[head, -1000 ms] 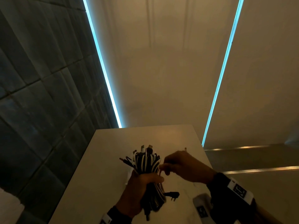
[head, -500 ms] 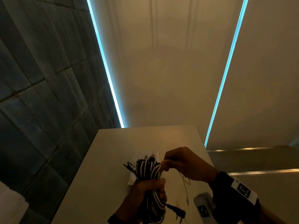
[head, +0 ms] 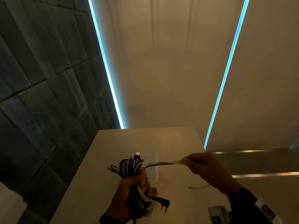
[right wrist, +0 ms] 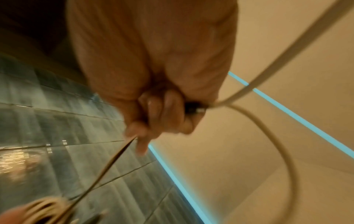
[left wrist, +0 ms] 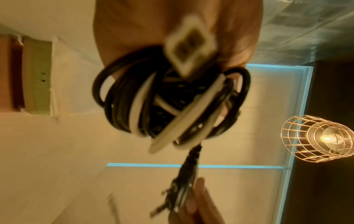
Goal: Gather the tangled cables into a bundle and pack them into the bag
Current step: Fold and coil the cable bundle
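Observation:
My left hand point(head: 129, 189) grips a bundle of black and white cables point(head: 131, 166) upright above the table point(head: 169, 139). A black two-pin plug point(head: 163, 203) hangs from the bundle's lower end. My right hand point(head: 199, 164) pinches loose cable ends point(head: 163, 163) and holds them stretched out to the right of the bundle. In the left wrist view the coiled bundle point(left wrist: 168, 103) fills the palm, blurred. In the right wrist view the fingers point(right wrist: 153, 112) clamp a thin cable point(right wrist: 107, 165) and a white cable point(right wrist: 283, 57) loops past. A pale flat bag point(head: 153, 168) lies on the table behind the bundle.
A dark tiled wall point(head: 40, 94) stands on the left, with a blue light strip point(head: 106, 70) beside it. A short pale strip point(head: 198, 187) lies on the table under my right hand. A caged lamp point(left wrist: 318, 137) hangs in the left wrist view.
My right hand has drawn the loose cable ends out to the right, away from the bundle. The bundle in my left hand has stayed roughly where it was.

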`<act>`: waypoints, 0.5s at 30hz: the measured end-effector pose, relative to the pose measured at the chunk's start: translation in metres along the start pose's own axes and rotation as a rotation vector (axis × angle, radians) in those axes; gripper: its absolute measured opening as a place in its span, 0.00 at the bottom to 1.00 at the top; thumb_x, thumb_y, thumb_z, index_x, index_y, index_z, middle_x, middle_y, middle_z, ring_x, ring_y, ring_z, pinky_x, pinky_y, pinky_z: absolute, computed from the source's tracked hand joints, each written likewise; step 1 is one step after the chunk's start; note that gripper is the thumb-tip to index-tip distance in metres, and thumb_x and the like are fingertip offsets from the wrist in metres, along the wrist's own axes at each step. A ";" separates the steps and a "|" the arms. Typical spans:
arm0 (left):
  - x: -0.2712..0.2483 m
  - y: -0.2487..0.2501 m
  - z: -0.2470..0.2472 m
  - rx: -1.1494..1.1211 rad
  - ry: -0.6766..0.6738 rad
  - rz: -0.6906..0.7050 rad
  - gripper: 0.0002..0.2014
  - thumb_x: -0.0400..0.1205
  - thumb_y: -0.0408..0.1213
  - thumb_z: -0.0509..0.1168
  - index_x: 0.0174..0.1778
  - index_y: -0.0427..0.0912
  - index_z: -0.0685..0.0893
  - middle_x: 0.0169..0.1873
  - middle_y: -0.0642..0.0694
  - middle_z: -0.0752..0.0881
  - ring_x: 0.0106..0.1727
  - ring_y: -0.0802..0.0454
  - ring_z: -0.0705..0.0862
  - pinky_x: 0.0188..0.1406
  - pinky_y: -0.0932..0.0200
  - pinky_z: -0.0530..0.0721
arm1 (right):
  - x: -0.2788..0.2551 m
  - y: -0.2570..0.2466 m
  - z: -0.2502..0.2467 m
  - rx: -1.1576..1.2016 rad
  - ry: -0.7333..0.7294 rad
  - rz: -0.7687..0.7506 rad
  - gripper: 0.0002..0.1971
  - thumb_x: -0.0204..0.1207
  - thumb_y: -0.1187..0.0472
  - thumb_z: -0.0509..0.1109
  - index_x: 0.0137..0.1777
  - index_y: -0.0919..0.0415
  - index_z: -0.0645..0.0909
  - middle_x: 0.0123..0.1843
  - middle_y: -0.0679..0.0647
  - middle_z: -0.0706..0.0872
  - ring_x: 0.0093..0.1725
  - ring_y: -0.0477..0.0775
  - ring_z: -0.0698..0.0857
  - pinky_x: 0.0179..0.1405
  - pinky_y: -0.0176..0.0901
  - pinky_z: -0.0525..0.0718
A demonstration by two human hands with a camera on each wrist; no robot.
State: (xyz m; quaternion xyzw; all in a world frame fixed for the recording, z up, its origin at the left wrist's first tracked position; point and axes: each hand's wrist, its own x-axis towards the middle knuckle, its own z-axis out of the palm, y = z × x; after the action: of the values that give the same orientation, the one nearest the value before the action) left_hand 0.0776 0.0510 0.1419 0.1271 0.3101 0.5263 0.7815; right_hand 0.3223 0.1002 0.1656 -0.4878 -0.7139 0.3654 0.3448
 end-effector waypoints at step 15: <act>0.018 -0.028 0.015 -0.017 0.033 -0.160 0.14 0.67 0.37 0.78 0.44 0.34 0.87 0.34 0.39 0.78 0.32 0.42 0.82 0.33 0.52 0.79 | -0.029 -0.035 0.084 -0.111 0.052 -0.318 0.06 0.77 0.53 0.66 0.44 0.48 0.85 0.33 0.37 0.79 0.34 0.38 0.81 0.33 0.23 0.72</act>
State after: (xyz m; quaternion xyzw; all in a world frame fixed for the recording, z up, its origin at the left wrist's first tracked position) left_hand 0.1122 0.0575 0.1323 0.0863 0.3276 0.4667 0.8169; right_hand 0.2434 0.0476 0.1499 -0.3964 -0.7919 0.2534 0.3893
